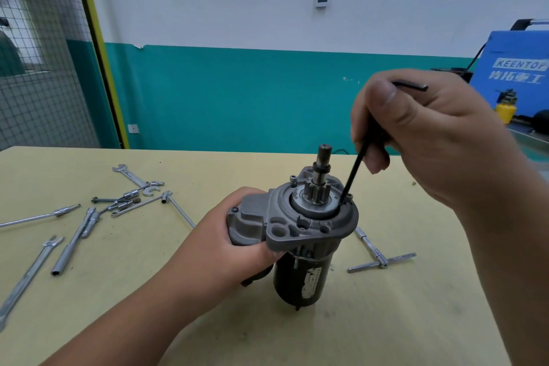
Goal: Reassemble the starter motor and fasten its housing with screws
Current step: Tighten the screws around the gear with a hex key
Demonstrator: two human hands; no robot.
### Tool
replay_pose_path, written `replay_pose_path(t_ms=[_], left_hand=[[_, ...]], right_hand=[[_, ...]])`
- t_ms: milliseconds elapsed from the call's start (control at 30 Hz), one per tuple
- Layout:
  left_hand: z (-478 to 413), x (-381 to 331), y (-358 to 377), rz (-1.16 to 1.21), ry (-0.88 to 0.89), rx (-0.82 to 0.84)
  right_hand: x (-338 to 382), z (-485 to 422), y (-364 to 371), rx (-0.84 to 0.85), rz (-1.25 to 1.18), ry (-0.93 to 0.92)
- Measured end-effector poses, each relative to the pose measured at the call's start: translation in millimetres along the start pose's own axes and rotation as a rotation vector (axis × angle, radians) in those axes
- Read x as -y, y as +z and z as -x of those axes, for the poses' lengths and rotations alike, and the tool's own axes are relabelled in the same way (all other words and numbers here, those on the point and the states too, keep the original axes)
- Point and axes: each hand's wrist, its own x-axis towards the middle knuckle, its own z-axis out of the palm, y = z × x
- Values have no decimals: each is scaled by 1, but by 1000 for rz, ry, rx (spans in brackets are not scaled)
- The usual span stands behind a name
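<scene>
head view | starter motor [300,270] stands upright on tabletop [416,321], pinion up | my left hand [237,235] grip clenched round its side, steadying against twist | my right hand [430,134] grip pinches hex key [353,169], tip down at housing [297,226] flange, likely on a screw | wrenches [130,175] well apart, left

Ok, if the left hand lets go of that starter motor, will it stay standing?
Probably not reliably: the starter motor stands on its narrow black end with the wider cast housing on top, so it looks top-heavy. The hex key pushing at an angle could tip it. Looks metal, likely heavy.
</scene>
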Motion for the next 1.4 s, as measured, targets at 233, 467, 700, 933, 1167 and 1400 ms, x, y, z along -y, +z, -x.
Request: replay_pose_path(t_ms=[233, 467, 700, 933, 1167, 1400], left_hand=[[0, 3, -1, -11, -14, 4], [-1, 1, 0, -1, 3, 12], [-1, 0, 0, -9, 2, 2], [-1, 1, -1, -17, -5, 4], [0, 1, -2, -34, -6, 8], [-1, 1, -1, -39, -4, 17]], right_hand=[[-6, -2, -2, -74, 130, 99], [-10, -2, -5, -80, 211, 150], [-6, -1, -3, -32, 204, 158], [-8, -2, -5, 19, 158, 175], [-8, 0, -13, 132, 120, 228], [-7, 1, -17, 146, 171, 237]])
